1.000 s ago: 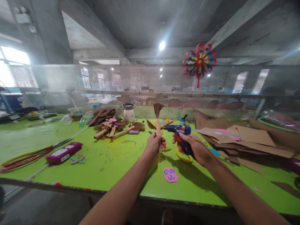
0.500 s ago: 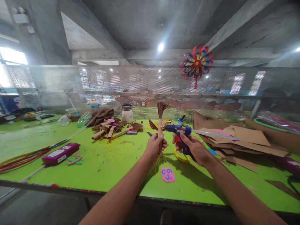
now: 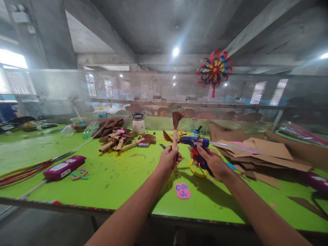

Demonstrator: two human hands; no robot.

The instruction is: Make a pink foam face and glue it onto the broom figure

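Note:
My left hand (image 3: 168, 158) is closed round a rolled brown paper stick (image 3: 175, 136) held upright, with a fringed brown top (image 3: 177, 119) and yellow strands hanging below the fist. My right hand (image 3: 213, 162) grips a blue glue gun (image 3: 195, 141), its nozzle pointing left and touching the stick just above my left hand. A clear glue stick (image 3: 230, 147) juts out of the gun's back to the right. Both hands hover over the green table (image 3: 123, 177). A pink paper face (image 3: 182, 190) lies on the table below my hands.
A heap of similar brown paper sticks (image 3: 118, 138) lies at the back left, near a white jar (image 3: 138, 124). Brown cardboard sheets (image 3: 261, 150) are stacked on the right. A magenta case (image 3: 64, 167) and coloured rods (image 3: 23, 172) lie left. Yellow tape ring (image 3: 196, 171) sits under the gun. A mesh fence (image 3: 153, 99) backs the table.
The view shifted slightly. The stick's fringed top tilted a little to the right and the glue gun's nozzle came up against the stick.

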